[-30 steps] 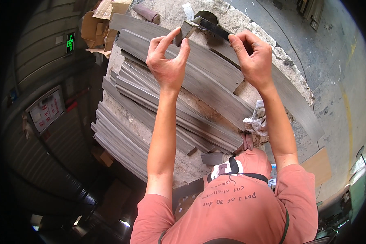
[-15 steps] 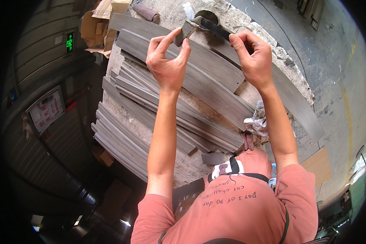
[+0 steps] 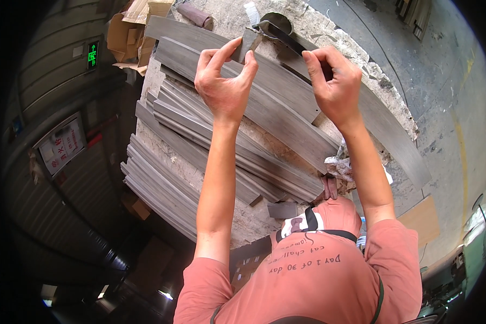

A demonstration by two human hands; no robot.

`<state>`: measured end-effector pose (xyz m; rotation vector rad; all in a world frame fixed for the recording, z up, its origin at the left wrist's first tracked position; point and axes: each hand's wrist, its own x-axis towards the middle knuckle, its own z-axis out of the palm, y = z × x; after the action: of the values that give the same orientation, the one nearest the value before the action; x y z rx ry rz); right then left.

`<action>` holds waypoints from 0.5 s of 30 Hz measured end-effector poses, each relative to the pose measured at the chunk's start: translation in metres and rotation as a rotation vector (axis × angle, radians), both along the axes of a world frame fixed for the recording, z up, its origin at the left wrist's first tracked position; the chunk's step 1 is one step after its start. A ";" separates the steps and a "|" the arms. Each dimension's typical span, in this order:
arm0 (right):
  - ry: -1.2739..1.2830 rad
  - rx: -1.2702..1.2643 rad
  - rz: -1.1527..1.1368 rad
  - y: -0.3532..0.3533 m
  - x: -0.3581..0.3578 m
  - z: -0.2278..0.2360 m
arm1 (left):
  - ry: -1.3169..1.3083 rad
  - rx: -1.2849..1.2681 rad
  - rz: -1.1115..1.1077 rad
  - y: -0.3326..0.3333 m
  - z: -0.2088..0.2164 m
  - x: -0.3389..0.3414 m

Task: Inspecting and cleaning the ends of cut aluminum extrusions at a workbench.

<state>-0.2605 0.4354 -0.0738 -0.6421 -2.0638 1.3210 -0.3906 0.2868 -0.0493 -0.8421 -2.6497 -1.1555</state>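
My left hand [image 3: 224, 81] pinches a small grey rectangular piece [image 3: 247, 44] between thumb and fingers, above the far end of the boards. My right hand [image 3: 336, 81] is closed on one end of a dark, narrow flat strip [image 3: 290, 41]. The strip's other end reaches toward the top of the grey piece; I cannot tell whether they touch. Just behind it is a round dark opening or dish [image 3: 276, 22]. Beneath both hands lie long grey boards [image 3: 275, 108] with a wood-like grain.
Several ribbed grey profiles [image 3: 162, 183] are stacked at the left. A brownish roll [image 3: 194, 16], a cardboard box [image 3: 127, 40], crumpled white paper [image 3: 340, 164] and a small grey offcut [image 3: 282, 210] lie around the rough pale tabletop [image 3: 254, 224].
My right hand has shifted slightly left with the dark strip. The grey piece in my left hand has turned a little and shows more of its flat side.
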 end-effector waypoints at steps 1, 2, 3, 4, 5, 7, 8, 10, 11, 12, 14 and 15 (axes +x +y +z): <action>0.016 0.024 -0.012 -0.002 0.000 0.002 | 0.000 -0.004 0.005 0.001 0.000 0.000; 0.033 0.048 -0.024 -0.004 -0.001 0.003 | 0.000 -0.004 0.005 0.001 0.001 0.001; 0.033 0.049 -0.025 -0.004 0.000 0.002 | 0.003 -0.003 0.001 0.003 0.001 0.001; 0.040 0.045 -0.016 -0.004 0.000 0.002 | 0.007 -0.002 -0.002 0.004 0.002 0.002; 0.047 0.041 -0.006 -0.004 0.000 0.001 | 0.007 -0.002 -0.002 0.005 0.002 0.002; 0.062 0.080 -0.006 -0.004 -0.001 -0.001 | 0.012 0.013 -0.015 0.006 0.003 0.003; 0.078 0.120 -0.005 -0.003 -0.001 -0.002 | 0.012 0.013 -0.015 0.006 0.004 0.003; 0.073 0.124 -0.003 -0.002 -0.001 -0.003 | 0.036 -0.010 -0.021 0.007 0.005 0.003; 0.069 0.129 0.001 -0.002 -0.001 -0.003 | 0.035 -0.010 -0.021 0.008 0.006 0.003; 0.070 0.128 0.001 -0.002 -0.001 -0.003 | 0.038 -0.019 -0.023 0.009 0.007 0.004; 0.098 0.173 0.013 -0.002 -0.003 -0.004 | 0.041 -0.028 -0.026 0.009 0.008 0.004; 0.098 0.173 0.013 -0.001 -0.003 -0.005 | 0.041 -0.031 -0.031 0.009 0.009 0.004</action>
<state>-0.2639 0.4341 -0.0789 -0.4799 -2.0769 1.1421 -0.3862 0.2962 -0.0405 -0.9045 -2.6377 -1.0947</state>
